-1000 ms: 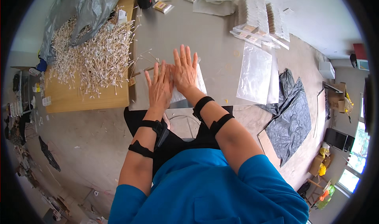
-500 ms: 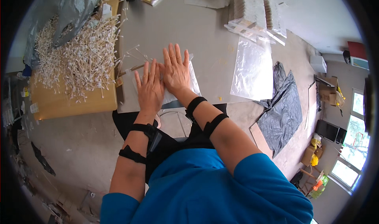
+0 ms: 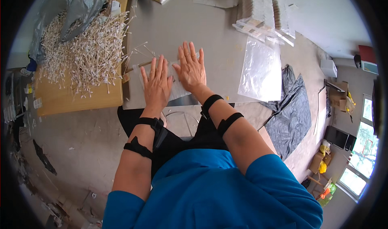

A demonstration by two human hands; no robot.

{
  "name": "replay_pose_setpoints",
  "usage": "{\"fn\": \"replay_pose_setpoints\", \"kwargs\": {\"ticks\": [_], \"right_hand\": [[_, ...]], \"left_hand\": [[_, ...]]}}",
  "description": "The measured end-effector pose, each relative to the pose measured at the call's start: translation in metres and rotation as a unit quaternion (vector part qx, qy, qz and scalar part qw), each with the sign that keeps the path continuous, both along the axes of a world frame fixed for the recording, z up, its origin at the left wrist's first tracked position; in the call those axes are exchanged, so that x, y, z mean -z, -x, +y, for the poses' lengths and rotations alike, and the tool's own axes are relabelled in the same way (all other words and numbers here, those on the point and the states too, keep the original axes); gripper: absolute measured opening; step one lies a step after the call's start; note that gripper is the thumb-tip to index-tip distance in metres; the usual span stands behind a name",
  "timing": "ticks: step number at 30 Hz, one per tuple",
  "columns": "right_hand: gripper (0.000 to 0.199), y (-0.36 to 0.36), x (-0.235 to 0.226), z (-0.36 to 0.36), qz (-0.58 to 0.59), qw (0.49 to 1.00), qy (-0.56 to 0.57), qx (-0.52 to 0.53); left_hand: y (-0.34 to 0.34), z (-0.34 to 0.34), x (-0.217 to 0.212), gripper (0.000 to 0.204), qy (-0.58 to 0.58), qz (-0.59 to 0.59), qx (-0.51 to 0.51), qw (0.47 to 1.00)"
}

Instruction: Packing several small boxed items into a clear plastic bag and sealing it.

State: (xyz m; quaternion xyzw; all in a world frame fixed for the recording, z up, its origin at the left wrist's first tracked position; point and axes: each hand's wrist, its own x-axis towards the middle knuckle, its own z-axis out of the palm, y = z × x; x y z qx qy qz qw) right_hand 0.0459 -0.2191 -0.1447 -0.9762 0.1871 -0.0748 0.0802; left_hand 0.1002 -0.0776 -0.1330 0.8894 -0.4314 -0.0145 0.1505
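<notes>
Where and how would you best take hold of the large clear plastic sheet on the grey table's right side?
I'd pinch the clear plastic sheet at its near left corner, the right hand coming in low from the near side. It looks thin and lies flat on the table; that corner is uncovered near the table's edge, while the far end reaches the stacked packs.

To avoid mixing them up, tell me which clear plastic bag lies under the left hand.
The clear plastic bag nearer the cotton swab pile: the left hand covers part of it, while the glossy bag farther right has no hand on it.
</notes>
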Motion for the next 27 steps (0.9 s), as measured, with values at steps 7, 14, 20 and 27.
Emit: {"fn": "replay_pose_setpoints", "kwargs": {"ticks": [7, 14, 20, 27], "right_hand": [[0.063, -0.002, -0.013, 0.021, -0.016, 1.000, -0.009, 0.002], [0.061, -0.009, 0.002, 0.037, -0.028, 0.999, -0.023, 0.006], [0.062, -0.009, 0.000, 0.036, -0.031, 0.999, -0.029, 0.005], [0.065, 0.008, -0.014, 0.013, -0.049, 0.997, -0.055, 0.004]], "left_hand": [[0.002, 0.012, 0.002, 0.057, 0.019, -0.008, -0.053, 0.998], [-0.001, 0.010, 0.008, 0.048, 0.010, -0.004, -0.058, 0.998], [-0.002, 0.008, 0.009, 0.050, 0.050, -0.011, -0.068, 0.996], [0.007, 0.006, -0.007, 0.059, 0.005, -0.015, -0.057, 0.998]]}}
